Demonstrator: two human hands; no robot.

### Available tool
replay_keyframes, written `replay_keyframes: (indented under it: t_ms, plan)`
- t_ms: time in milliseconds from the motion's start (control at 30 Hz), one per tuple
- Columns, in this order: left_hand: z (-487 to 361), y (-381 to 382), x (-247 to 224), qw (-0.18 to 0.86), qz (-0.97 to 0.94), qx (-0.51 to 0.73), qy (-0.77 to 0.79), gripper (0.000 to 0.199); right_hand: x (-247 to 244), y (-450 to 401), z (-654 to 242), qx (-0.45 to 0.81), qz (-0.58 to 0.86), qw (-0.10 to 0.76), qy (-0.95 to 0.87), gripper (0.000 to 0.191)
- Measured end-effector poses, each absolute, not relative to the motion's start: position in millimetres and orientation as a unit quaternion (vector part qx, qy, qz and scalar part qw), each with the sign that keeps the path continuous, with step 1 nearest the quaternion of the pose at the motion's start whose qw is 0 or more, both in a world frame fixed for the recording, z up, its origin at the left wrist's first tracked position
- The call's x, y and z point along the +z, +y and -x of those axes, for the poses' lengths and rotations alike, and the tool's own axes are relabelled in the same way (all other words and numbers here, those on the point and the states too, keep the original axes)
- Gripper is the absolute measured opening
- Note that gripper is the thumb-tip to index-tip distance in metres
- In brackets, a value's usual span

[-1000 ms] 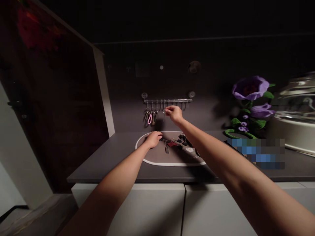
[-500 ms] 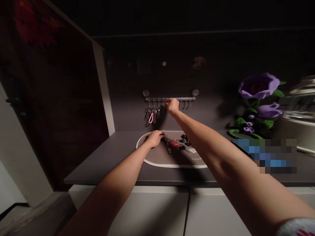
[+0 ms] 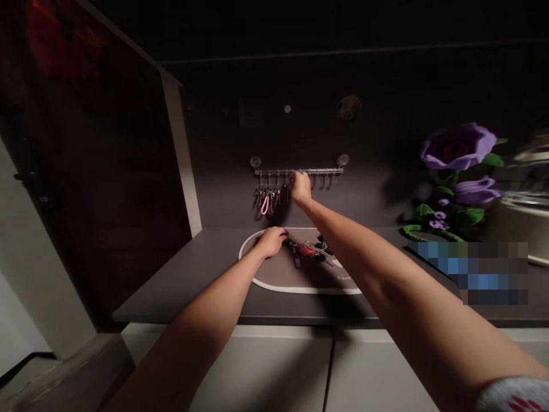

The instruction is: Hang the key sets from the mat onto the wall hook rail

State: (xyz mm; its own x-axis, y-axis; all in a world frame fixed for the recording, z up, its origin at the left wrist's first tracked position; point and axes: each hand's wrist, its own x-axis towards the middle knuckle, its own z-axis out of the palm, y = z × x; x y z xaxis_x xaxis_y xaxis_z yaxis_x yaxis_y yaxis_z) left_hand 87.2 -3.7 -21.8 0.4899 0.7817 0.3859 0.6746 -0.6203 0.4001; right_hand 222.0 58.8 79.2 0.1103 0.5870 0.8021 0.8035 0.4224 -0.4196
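My right hand [image 3: 301,187] is raised to a clear hook rail [image 3: 321,171] on the dark wall. Its fingers are closed in a pinch just under the bar; a thin metallic bit shows at their left side, and what they hold is mostly hidden. To the left, several bunches of keys [image 3: 278,194] hang from the hooks, one with a pink loop strap [image 3: 265,204]. My left hand [image 3: 272,241] rests palm down on a brown mat [image 3: 274,274], fingers stretched toward a pile of keys with a red tag [image 3: 307,251]. Its fingertips are partly hidden.
The mat lies on a dark grey countertop [image 3: 180,286] above white cabinet doors [image 3: 274,366]. Purple artificial flowers [image 3: 458,149] and a pale round container [image 3: 523,223] stand on the right. Vacant hooks [image 3: 321,182] continue right of my right hand. A dark door [image 3: 107,171] is at left.
My view shifts slightly. My right hand stays at the rail, its wrist turned a little and its fingers tucked closer under the bar. My left hand keeps its place on the mat.
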Motion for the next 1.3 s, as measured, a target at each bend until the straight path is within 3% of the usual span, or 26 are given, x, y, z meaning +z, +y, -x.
replay_keyframes:
  t_ms: [500,800,1133,1300]
  plan:
    - [-86.2,-0.5,-25.7,0.084,-0.862,0.284,0.411,0.026,72.4,46.1,-222.1,-0.101,0.563,0.525,-0.63,0.018]
    - [-84.1,-5.6,-25.4,0.07,-0.855,0.314,0.406,0.027,63.3,17.8,-237.1,-0.007,0.524,0.51,-0.682,0.012]
    - [-90.3,-22.0,-22.3,0.069,-0.855,0.323,0.4,0.025,21.4,-34.1,-274.5,0.081,0.538,0.449,-0.709,0.012]
    - [-98.8,-29.3,-18.4,0.067,-0.855,0.327,0.397,0.025,4.4,-59.7,-293.1,0.056,0.569,0.375,-0.73,0.012]
